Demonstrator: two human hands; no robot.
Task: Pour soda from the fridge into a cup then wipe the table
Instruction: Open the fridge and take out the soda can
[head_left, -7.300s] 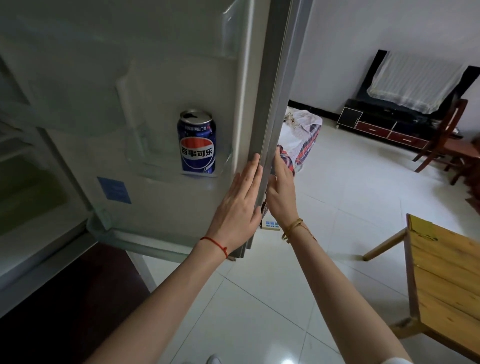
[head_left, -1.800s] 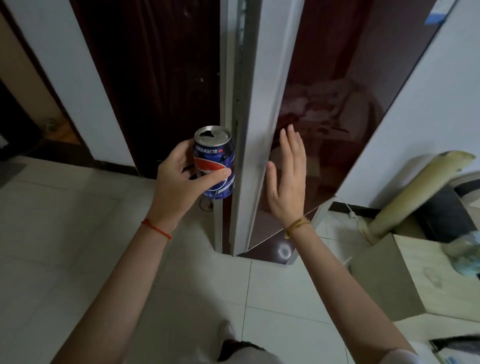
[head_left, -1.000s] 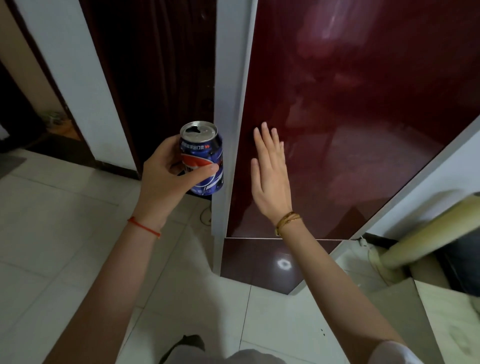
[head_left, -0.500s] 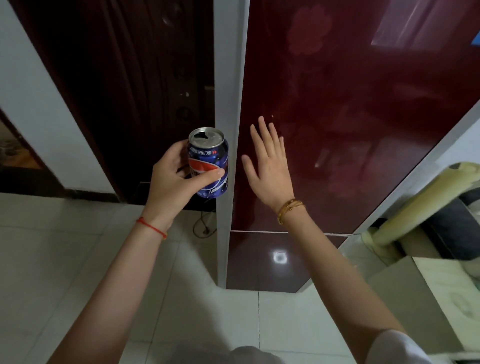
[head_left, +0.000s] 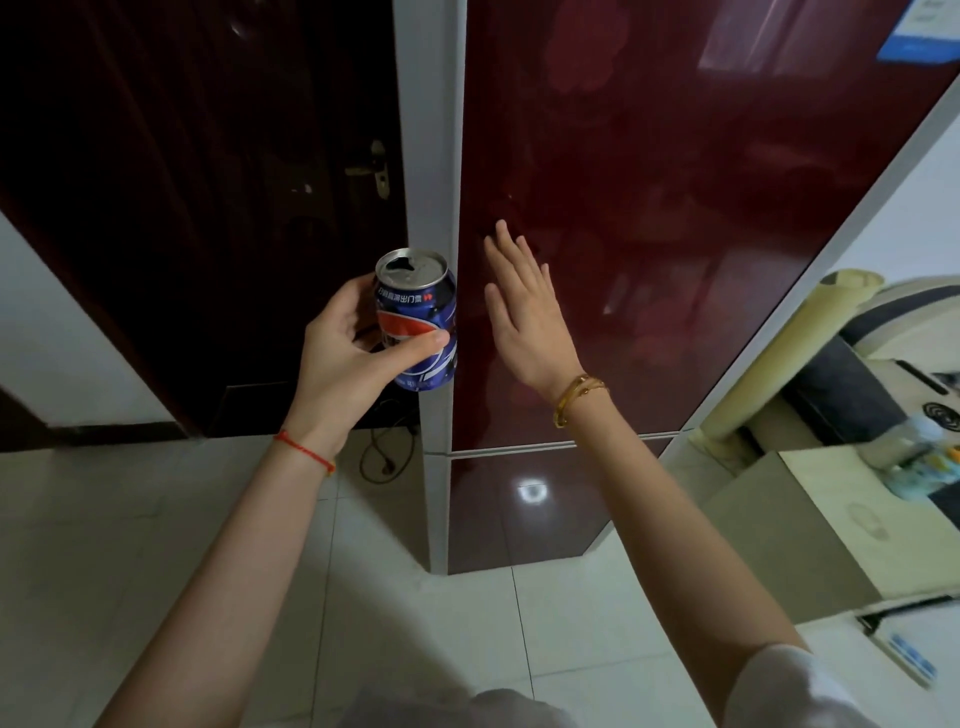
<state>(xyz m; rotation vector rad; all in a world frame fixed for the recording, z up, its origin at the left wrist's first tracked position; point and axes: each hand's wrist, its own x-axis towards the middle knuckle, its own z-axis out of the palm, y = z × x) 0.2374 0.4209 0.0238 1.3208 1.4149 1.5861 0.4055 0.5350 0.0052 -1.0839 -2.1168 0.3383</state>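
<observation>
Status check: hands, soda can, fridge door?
Left hand grips open can, upright. Right hand open, flat by fridge door. Door looks closed.

A blue aluminium soda can (head_left: 417, 319) with a red, white and blue round logo and white lettering is upright in the air, its top already opened. It is just in front of the closed, glossy dark-red fridge door (head_left: 649, 218) with pale grey edging, at the door's left edge.
</observation>
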